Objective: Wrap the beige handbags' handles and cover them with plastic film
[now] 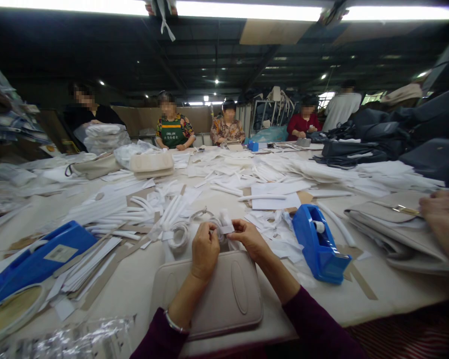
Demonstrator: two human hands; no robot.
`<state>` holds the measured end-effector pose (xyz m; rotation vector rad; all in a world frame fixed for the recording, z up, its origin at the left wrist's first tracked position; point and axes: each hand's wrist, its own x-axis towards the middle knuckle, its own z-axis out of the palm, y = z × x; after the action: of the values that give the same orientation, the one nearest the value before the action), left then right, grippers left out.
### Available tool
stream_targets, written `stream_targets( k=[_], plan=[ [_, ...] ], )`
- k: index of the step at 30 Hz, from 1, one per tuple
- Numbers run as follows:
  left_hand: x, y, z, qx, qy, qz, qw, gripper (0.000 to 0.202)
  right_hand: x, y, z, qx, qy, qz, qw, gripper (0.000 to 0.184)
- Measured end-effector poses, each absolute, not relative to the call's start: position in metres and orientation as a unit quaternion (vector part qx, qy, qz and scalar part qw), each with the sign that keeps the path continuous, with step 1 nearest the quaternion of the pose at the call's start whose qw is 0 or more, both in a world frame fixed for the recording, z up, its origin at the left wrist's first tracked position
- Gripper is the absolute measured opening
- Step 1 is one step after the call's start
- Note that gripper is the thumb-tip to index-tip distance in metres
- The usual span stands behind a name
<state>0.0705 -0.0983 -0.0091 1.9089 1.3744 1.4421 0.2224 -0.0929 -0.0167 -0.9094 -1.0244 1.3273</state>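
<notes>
A pale beige handbag [224, 294] lies flat at the table's near edge, beneath my forearms. Just past its far edge, my left hand [205, 252] is closed around a coiled bag strap [221, 233]. The fingers of my right hand [250, 239] pinch a white wrapping strip [227, 229] that lies across this coil. Beside my left hand, another pale strap coil [179, 235] rests on the table with a white band around it. My fingers partly hide the strap between them.
Blue tape dispensers stand to the right [320, 244] and left [56, 259]. White tubes [115, 222] and paper strips cover the table. At the right, another person's hand [443, 219] touches a grey-beige bag [400, 229]. Several people sit across, near dark bags [377, 127].
</notes>
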Motion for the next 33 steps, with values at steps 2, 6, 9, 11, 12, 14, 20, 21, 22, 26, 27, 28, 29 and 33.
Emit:
stream_targets(
  k=[2, 6, 9, 11, 12, 14, 20, 21, 22, 26, 27, 28, 29, 33],
  plan=[
    [0.070, -0.099, -0.009, 0.670, 0.503, 0.503, 0.213, 0.009, 0.222, -0.094, -0.018, -0.390, -0.431, 0.566, 0.585, 0.039],
    [0.070, -0.097, -0.007, 0.655, 0.509, 0.474, 0.296, 0.019, 0.222, -0.096, -0.018, -0.388, -0.441, 0.553, 0.591, 0.040],
    [0.071, -0.094, -0.002, 0.650, 0.484, 0.443, 0.384, 0.028, 0.222, -0.097, -0.017, -0.413, -0.480, 0.502, 0.589, 0.037],
    [0.072, -0.092, 0.001, 0.645, 0.458, 0.427, 0.438, 0.031, 0.221, -0.098, -0.016, -0.438, -0.508, 0.451, 0.590, 0.034],
    [0.073, -0.091, 0.002, 0.641, 0.445, 0.421, 0.462, 0.033, 0.220, -0.099, -0.015, -0.444, -0.519, 0.432, 0.589, 0.032],
    [0.076, -0.091, 0.003, 0.632, 0.424, 0.415, 0.499, 0.038, 0.219, -0.102, -0.013, -0.452, -0.534, 0.409, 0.586, 0.031],
    [0.078, -0.095, 0.003, 0.605, 0.385, 0.407, 0.566, 0.050, 0.217, -0.110, -0.010, -0.488, -0.559, 0.339, 0.577, 0.026],
    [0.078, -0.095, 0.003, 0.602, 0.379, 0.402, 0.576, 0.050, 0.217, -0.110, -0.010, -0.487, -0.566, 0.332, 0.577, 0.026],
    [0.077, -0.095, 0.004, 0.600, 0.371, 0.400, 0.585, 0.049, 0.217, -0.111, -0.010, -0.483, -0.571, 0.327, 0.577, 0.026],
    [0.072, -0.093, 0.006, 0.597, 0.322, 0.405, 0.613, 0.050, 0.217, -0.110, -0.010, -0.477, -0.571, 0.337, 0.576, 0.029],
    [0.071, -0.092, 0.006, 0.595, 0.317, 0.402, 0.619, 0.052, 0.218, -0.110, -0.010, -0.477, -0.564, 0.353, 0.574, 0.029],
    [0.070, -0.091, 0.007, 0.593, 0.316, 0.398, 0.624, 0.053, 0.218, -0.109, -0.010, -0.476, -0.556, 0.371, 0.572, 0.029],
    [0.070, -0.091, 0.007, 0.591, 0.320, 0.392, 0.628, 0.055, 0.218, -0.109, -0.011, -0.472, -0.548, 0.390, 0.570, 0.030],
    [0.071, -0.090, 0.005, 0.601, 0.348, 0.390, 0.604, 0.055, 0.219, -0.107, -0.015, -0.451, -0.530, 0.430, 0.575, 0.033]
  ],
)
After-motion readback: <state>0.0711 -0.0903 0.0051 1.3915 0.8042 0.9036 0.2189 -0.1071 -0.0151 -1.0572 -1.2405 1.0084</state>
